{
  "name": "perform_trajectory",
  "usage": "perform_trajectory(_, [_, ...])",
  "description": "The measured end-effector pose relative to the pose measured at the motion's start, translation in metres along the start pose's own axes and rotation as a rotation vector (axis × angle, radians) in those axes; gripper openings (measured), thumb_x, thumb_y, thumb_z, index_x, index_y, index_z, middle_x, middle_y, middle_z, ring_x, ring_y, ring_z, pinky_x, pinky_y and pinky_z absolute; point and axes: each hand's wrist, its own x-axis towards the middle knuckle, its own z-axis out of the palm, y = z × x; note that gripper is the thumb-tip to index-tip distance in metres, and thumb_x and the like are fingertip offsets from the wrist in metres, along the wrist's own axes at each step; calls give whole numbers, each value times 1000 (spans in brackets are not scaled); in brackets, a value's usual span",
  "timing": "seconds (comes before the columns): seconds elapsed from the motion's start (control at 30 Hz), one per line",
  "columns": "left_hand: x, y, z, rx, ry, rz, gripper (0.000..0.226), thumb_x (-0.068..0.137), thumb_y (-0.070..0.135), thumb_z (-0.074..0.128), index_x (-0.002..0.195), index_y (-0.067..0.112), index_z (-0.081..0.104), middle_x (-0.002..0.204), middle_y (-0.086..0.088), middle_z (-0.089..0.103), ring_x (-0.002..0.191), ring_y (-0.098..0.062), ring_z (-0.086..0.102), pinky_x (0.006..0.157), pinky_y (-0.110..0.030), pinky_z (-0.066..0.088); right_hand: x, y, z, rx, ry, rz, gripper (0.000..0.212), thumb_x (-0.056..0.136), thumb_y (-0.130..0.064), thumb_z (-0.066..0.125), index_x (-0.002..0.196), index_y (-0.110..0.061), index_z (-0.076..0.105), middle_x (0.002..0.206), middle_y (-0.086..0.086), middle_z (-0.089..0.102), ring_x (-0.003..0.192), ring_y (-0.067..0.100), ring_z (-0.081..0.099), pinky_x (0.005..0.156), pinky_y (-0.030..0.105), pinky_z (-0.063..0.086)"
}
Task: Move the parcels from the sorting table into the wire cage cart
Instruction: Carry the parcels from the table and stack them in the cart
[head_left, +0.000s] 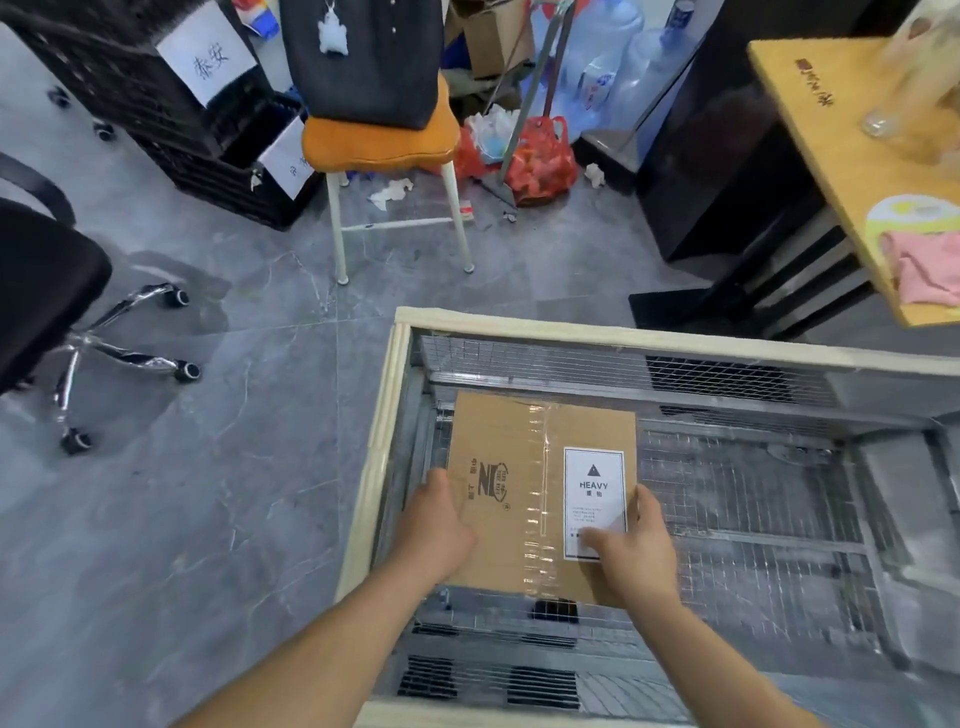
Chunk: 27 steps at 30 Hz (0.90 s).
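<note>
A brown cardboard parcel (511, 467) with a white "HEAVY" label and clear tape down its middle is inside the wire cage cart (737, 499), in the cart's left half. My left hand (439, 525) grips the parcel's left edge. My right hand (631, 545) grips its right edge, with the thumb lying over the label. I look down into the cart from above; its mesh floor shows to the right of the parcel. Whether the parcel touches the floor cannot be told.
The cart's rim is padded in pale foam (387, 426). A wooden table (852, 156) with a pink cloth stands at the upper right. A stool with an orange cushion (382, 135), a black office chair (47, 291), black crates and water jugs stand around on the grey floor.
</note>
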Motion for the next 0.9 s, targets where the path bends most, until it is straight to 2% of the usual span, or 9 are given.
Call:
perform_trajectory(0.1, [36,-7,29,-10,26,-70,44,93,15,66,129,16,40,91,12,45,71,0,46,51,-16,36,47,14,20,-27,-55,19,52,84,-1,72,118,-30,45,103,-12,65,73,11,66,50,29,55])
perform_trajectory(0.2, [73,-14,55,-2,19,-111,40,95,20,65,126,15,39,94,9,50,69,-1,51,50,-16,41,93,29,42,-69,-92,16,49,84,0,72,116,-28,47,97,-11,66,69,14,68,45,23,54])
perform_trajectory(0.27, [99,-19,72,-6,13,-132,39,96,18,63,127,14,39,101,5,53,68,-1,50,50,-15,39,124,41,58,-110,-108,5,50,83,-2,74,117,-27,47,102,-8,67,75,11,67,50,22,52])
perform_trajectory(0.37, [140,-29,95,-6,19,-155,39,96,18,62,129,11,41,106,2,56,73,-4,51,57,-19,41,168,57,82,-158,-138,5,58,80,-4,78,126,-24,48,112,-8,68,86,18,68,79,41,60])
perform_trajectory(0.43, [164,-34,108,-2,23,-166,42,96,20,61,132,11,40,113,0,58,77,-8,50,61,-21,43,193,66,95,-207,-170,5,62,79,-5,78,129,-25,47,109,-10,65,91,21,65,87,44,57])
perform_trajectory(0.5, [186,-38,117,15,21,-186,38,96,22,60,128,11,41,112,-1,60,79,-10,52,59,-23,41,215,73,107,-230,-198,7,63,78,-4,77,128,-25,45,104,-10,63,91,22,63,88,44,55])
perform_trajectory(0.57, [208,-42,126,16,29,-202,35,95,22,60,124,13,43,111,-2,62,86,-17,58,65,-28,44,237,79,120,-252,-214,5,64,77,-2,76,127,-24,45,102,-8,62,93,24,63,89,45,55])
perform_trajectory(0.7, [245,-56,137,-12,52,-241,40,93,21,59,128,10,42,117,-8,64,100,-28,63,75,-33,50,271,84,147,-297,-228,-36,59,77,2,69,125,-23,44,99,-6,62,87,24,63,75,37,55])
perform_trajectory(0.9, [281,-71,143,-58,7,-279,61,93,24,62,144,10,31,132,-11,59,110,-30,62,83,-36,54,291,87,175,-290,-246,-69,63,80,5,57,131,-27,40,105,-6,66,87,23,66,69,40,60])
